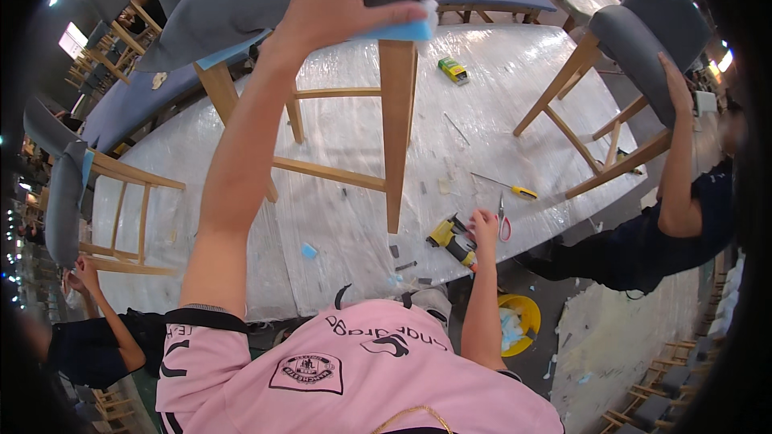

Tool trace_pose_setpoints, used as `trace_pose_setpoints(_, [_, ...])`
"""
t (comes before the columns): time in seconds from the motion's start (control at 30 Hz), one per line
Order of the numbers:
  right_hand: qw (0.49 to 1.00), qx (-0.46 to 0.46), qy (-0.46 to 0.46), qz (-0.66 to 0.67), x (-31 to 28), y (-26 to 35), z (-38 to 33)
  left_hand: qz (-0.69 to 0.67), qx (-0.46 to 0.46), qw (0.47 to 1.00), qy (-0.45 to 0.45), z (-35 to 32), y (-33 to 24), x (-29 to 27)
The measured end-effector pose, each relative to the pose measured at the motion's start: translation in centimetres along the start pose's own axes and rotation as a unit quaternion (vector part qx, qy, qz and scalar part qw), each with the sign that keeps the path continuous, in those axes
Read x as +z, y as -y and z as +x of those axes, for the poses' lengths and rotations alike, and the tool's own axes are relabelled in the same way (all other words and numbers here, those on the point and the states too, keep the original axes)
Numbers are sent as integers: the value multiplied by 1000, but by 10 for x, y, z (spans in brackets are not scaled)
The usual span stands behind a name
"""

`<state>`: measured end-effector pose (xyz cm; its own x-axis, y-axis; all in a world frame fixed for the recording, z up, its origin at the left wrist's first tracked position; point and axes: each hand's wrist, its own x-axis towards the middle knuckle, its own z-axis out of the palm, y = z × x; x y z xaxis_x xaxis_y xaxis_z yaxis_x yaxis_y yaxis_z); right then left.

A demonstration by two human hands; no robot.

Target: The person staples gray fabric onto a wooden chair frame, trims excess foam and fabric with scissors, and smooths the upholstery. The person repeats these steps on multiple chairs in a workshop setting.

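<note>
My left hand point(338, 0) is closed round the front corner of a grey upholstered chair seat point(233, 12), its thumb beneath the fabric edge. Blue foam point(406, 30) shows under that corner, above a wooden chair leg point(394, 128). The chair stands on a plastic-covered table point(338, 217). Lower down, my right hand point(483, 229) hovers with loosely bent fingers between a yellow-and-black staple gun point(452, 243) and scissors with red handles point(504, 227). Nothing shows in its fingers. A screwdriver with a yellow handle point(523, 192) lies just beyond the scissors.
A green-and-yellow box point(453, 71) and a blue foam scrap point(309, 250) lie on the table. Co-workers handle a grey chair point(643, 56) at right and another chair point(68, 201) at left. A yellow bucket point(527, 317) with scraps stands below the table edge.
</note>
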<state>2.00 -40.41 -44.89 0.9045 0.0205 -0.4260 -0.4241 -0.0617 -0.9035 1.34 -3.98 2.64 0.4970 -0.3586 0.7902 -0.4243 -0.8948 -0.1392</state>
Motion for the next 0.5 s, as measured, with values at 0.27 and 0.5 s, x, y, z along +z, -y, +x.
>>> trace_pose_setpoints(0.27, [922,-132,-163,-326,-114,-181,140,168,74,981,63,39,-9,39])
trace_pose_setpoints(0.5, [880,-25,-189,-436,-97,-126,132,42,-61,982,173,21,18,22])
